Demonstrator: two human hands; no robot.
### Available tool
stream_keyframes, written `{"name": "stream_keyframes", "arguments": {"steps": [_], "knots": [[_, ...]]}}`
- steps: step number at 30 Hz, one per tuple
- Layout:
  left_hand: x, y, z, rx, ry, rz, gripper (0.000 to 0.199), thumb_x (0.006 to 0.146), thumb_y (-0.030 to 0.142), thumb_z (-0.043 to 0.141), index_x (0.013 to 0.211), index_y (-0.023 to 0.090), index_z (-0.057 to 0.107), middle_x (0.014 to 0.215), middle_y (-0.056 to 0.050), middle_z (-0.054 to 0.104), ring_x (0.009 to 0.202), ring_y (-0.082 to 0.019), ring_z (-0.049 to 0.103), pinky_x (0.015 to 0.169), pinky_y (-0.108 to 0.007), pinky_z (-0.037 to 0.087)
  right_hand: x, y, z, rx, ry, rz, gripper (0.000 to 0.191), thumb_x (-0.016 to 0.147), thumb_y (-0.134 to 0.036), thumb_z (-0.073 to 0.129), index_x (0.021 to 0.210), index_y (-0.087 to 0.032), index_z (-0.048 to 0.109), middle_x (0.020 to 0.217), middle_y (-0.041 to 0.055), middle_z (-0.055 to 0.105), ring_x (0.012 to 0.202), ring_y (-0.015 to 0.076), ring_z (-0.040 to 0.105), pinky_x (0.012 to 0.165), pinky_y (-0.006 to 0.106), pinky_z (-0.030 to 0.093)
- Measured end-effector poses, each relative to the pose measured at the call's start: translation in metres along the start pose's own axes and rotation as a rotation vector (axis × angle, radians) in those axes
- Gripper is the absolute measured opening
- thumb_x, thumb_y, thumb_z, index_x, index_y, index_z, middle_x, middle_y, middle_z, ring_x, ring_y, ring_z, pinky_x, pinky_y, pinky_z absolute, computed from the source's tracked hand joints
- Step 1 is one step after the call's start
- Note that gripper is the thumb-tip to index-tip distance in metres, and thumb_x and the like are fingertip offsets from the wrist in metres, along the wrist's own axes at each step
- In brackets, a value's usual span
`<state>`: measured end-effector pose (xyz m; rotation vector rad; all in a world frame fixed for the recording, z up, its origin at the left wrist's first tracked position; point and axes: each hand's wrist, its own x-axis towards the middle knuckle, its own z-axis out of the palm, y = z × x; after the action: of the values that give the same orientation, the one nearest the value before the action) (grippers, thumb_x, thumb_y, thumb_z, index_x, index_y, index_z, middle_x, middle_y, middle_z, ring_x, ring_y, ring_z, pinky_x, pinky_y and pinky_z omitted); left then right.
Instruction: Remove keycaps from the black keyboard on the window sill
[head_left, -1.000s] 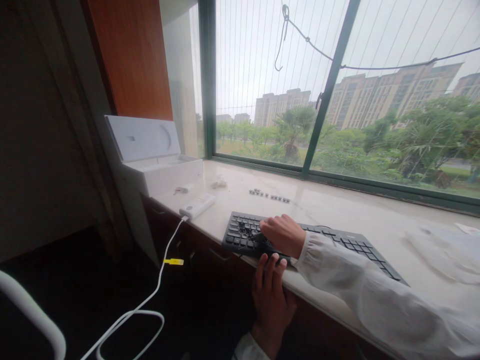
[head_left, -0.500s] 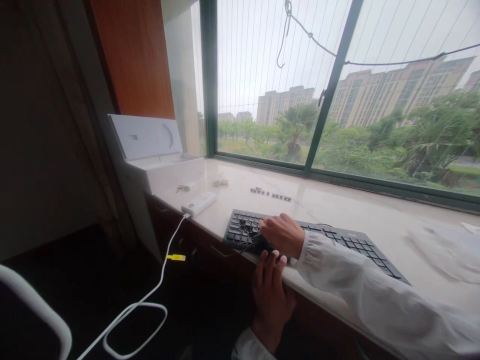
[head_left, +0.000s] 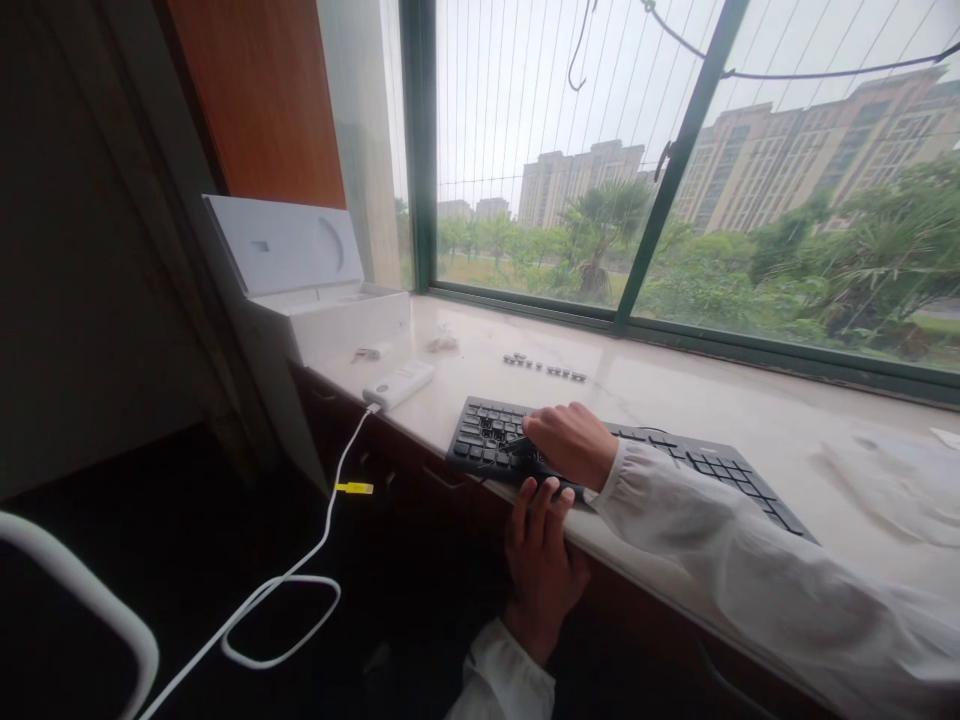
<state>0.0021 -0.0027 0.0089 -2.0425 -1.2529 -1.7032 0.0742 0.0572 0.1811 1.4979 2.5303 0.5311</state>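
On the far left of the pale stone table (head_left: 675,400) by the window, an open white cardboard box (head_left: 315,310) stands with its lid up, and just beside it lies a small white power bank (head_left: 397,384) with a white cable (head_left: 315,560) hanging down to the floor. Near the middle, a flat black keyboard (head_left: 495,445) lies along the front edge of the table, with a row of small loose dark keycaps (head_left: 544,368) behind it. The left hand (head_left: 541,570) reaches up from below with its fingers resting on the keyboard's front edge, holding nothing, while the right hand (head_left: 574,445) in a white sleeve is curled on the keys, pinching a small dark tool (head_left: 517,446).
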Motion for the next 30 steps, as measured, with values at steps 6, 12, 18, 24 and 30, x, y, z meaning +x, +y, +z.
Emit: {"name": "stream_keyframes", "arguments": {"steps": [6, 12, 18, 24, 30], "knots": [[0.0, 0.0, 0.0, -0.001, -0.013, -0.007, 0.038, 0.082, 0.019, 0.046, 0.117, 0.019, 0.061, 0.123, -0.007, 0.064, 0.127, -0.023, 0.048, 0.104, -0.036, 0.041, 0.0, -0.008, -0.002, -0.017, -0.004, -0.009, 0.02, 0.084, -0.007, 0.047, 0.088, -0.011, 0.066, 0.082, 0.0138, 0.07, 0.079, 0.0267, 0.07, 0.063, 0.03, 0.042], [-0.001, 0.0, 0.0, -0.012, -0.009, -0.009, 0.04, 0.081, 0.019, 0.046, 0.118, 0.019, 0.061, 0.125, -0.006, 0.064, 0.128, -0.023, 0.047, 0.104, -0.037, 0.042, 0.001, 0.001, -0.003, 0.014, -0.027, 0.003, 0.016, 0.079, -0.013, 0.054, 0.089, -0.013, 0.066, 0.088, 0.013, 0.071, 0.082, 0.026, 0.069, 0.065, 0.03, 0.042], [-0.004, -0.001, 0.002, 0.015, -0.03, -0.01, 0.044, 0.078, 0.016, 0.047, 0.12, 0.019, 0.061, 0.126, -0.007, 0.063, 0.129, -0.024, 0.047, 0.104, -0.039, 0.043, 0.004, 0.014, -0.005, 0.1, -0.088, 0.106, 0.026, 0.091, -0.034, 0.05, 0.095, -0.017, 0.069, 0.095, 0.014, 0.071, 0.086, 0.0245, 0.068, 0.069, 0.031, 0.042], [-0.004, 0.0, 0.002, 0.023, -0.032, -0.002, 0.042, 0.08, 0.016, 0.046, 0.12, 0.019, 0.061, 0.126, -0.006, 0.063, 0.13, -0.024, 0.046, 0.105, -0.038, 0.042, 0.002, 0.012, -0.005, 0.109, -0.027, 0.089, 0.035, 0.093, -0.042, 0.049, 0.09, -0.014, 0.068, 0.092, 0.0152, 0.07, 0.084, 0.0264, 0.068, 0.067, 0.03, 0.039], [-0.001, 0.001, -0.001, -0.004, -0.022, -0.013, 0.04, 0.082, 0.018, 0.047, 0.119, 0.02, 0.06, 0.126, -0.005, 0.063, 0.129, -0.023, 0.046, 0.104, -0.036, 0.041, 0.0, 0.007, -0.006, 0.078, -0.039, 0.071, 0.032, 0.094, -0.038, 0.047, 0.089, -0.013, 0.067, 0.093, 0.0162, 0.069, 0.085, 0.0259, 0.068, 0.066, 0.03, 0.038]]}}
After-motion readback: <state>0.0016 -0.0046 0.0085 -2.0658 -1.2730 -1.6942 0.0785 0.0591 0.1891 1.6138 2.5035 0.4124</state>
